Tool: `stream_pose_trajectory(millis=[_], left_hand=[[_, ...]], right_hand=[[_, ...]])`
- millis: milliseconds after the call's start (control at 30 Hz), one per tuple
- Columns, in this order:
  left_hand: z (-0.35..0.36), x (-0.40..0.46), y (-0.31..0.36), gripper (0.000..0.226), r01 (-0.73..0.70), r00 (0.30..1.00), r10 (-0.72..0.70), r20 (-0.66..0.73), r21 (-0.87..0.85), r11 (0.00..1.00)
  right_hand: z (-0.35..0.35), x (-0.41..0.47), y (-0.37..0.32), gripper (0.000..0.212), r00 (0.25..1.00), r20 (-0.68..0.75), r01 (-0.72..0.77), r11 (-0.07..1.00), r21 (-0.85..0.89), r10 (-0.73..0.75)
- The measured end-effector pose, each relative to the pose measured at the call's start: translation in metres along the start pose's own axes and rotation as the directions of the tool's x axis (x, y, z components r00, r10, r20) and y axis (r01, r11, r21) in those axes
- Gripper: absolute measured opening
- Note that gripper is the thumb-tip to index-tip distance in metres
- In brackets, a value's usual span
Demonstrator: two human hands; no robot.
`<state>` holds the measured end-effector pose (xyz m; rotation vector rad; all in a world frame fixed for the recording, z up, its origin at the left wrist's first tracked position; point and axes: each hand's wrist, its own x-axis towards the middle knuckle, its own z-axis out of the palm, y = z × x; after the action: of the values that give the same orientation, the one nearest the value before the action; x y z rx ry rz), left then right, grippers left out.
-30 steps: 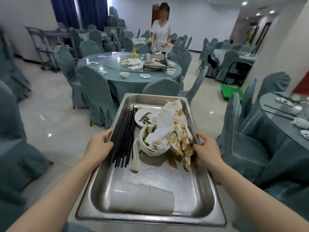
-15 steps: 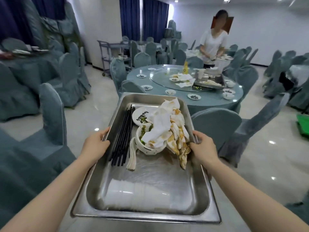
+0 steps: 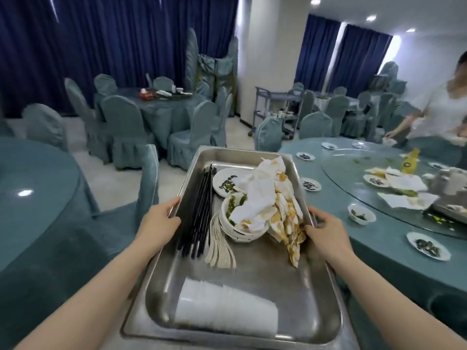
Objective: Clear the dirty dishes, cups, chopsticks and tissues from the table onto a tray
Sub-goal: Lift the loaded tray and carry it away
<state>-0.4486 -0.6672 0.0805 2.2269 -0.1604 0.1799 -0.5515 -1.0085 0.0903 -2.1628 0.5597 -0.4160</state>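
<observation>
Two hands grip tray [image 3: 252, 294] rims: left hand [image 3: 158, 221] and right hand [image 3: 326, 232], fingers curled over edges. Chopsticks [image 3: 199, 210], bowls [image 3: 240, 223], tissues [image 3: 267, 198], cups [image 3: 225, 309] inside. Round surface [image 3: 379, 223] just right; chair [image 3: 149, 183] left.

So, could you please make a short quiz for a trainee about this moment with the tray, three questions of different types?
1. True or false: both hands grip the metal tray by its side rims.
2. Multiple choice: where do the black chopsticks lie in the tray? A) along the left side B) on top of the tissues C) inside the cups
3. Short answer: what lies on its side at the near end of the tray?

Key
1. True: the left hand and the right hand each hold a rim.
2. A
3. The stack of plastic cups.
</observation>
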Motion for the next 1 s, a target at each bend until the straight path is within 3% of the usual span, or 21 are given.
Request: stream_pose_trajectory(millis=[200,400,600,1000], left_hand=[[0.011,0.152,-0.039,0.063,0.1,0.995,-0.101,-0.026,-0.045,0.994],[0.024,0.327,-0.057,0.063,0.126,0.991,-0.125,-0.056,0.012,0.992],[0.068,0.493,-0.059,0.059,0.12,0.993,-0.12,-0.016,0.023,0.992],[0.161,0.828,-0.099,0.058,0.194,0.978,-0.188,-0.095,0.058,0.979]], right_hand=[[0.097,0.162,-0.033,0.053,0.993,0.07,0.093,0.992,0.087,-0.099],[0.183,0.321,-0.074,0.053,0.993,0.077,0.079,0.99,0.118,-0.088],[0.232,0.49,-0.101,0.053,0.991,0.088,0.096,0.995,0.032,-0.099],[0.368,0.845,-0.149,0.053,0.962,0.194,0.198,0.98,-0.021,-0.19]])
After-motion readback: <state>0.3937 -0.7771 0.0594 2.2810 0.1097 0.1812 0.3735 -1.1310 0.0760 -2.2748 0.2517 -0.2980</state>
